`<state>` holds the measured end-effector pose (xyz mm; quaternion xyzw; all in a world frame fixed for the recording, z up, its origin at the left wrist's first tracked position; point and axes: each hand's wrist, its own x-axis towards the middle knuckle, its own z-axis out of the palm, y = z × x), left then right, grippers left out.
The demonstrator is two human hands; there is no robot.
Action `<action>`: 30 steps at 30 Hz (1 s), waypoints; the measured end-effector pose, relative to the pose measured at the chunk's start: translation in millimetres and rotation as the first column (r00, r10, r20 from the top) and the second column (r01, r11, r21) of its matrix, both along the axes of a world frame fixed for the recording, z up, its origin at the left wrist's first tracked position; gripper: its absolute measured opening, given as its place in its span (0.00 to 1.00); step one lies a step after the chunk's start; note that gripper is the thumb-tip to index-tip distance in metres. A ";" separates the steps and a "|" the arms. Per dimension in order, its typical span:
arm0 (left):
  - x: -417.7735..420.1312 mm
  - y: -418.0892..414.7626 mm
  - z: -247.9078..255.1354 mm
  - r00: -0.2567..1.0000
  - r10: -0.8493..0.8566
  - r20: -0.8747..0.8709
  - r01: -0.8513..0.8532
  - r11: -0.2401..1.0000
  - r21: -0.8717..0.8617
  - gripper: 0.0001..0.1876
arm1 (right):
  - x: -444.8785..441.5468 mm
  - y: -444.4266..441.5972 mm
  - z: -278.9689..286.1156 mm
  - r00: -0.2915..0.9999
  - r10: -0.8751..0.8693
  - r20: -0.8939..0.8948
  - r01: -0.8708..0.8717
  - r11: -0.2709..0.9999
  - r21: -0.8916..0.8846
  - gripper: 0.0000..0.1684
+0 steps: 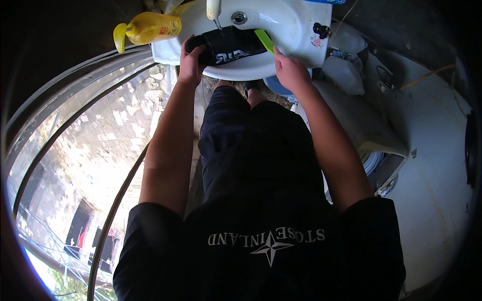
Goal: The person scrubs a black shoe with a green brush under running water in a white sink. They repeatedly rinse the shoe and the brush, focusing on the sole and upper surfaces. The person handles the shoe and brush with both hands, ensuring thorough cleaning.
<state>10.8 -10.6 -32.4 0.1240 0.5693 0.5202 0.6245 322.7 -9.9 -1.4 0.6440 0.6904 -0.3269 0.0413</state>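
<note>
Over the front of the white washbasin (244,72), my left hand (192,62) grips one end of a black slide sandal (239,42) that bears white lettering. A thin stream of water runs from the faucet (213,9) onto the sandal's upper side. My right hand (293,71) holds a bright green brush (264,40) by its lower end, and the brush's head lies against the sandal's other end. Its bristles are hidden. Behind the sandal, the drain (239,17) shows in the bowl.
A yellow pump bottle (154,29) lies across the basin's left corner. On the right rim sits a small black scrunchie-like item (321,30). Below the basin stands a blue tub (278,85). Translucent plastic jugs (342,73) are at right; a window (109,124) is at left.
</note>
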 end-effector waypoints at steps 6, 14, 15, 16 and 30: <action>51.2 30.2 76.1 0.949 -0.260 -0.179 0.290 0.943 0.162 0.40 | 17.5 4.2 8.2 0.957 -0.170 -0.236 0.167 0.985 -0.033 0.24; 101.2 95.7 49.4 0.935 -0.117 -0.334 0.182 0.968 0.172 0.36 | 8.3 18.6 32.6 0.909 -0.275 -0.312 0.273 0.961 -0.052 0.25; 106.8 103.3 50.1 0.984 -0.039 -0.172 0.072 0.980 0.186 0.33 | 7.7 20.1 35.2 0.917 -0.282 -0.281 0.274 0.959 -0.069 0.25; 112.6 109.3 50.9 0.987 0.057 -0.149 -0.019 0.970 0.242 0.29 | 7.7 21.5 36.4 0.924 -0.287 -0.251 0.274 0.958 -0.087 0.25; 88.9 75.0 54.5 0.947 0.153 -0.281 -0.132 0.987 0.094 0.35 | -4.8 12.2 43.9 0.893 -0.355 -0.279 0.377 0.926 0.028 0.25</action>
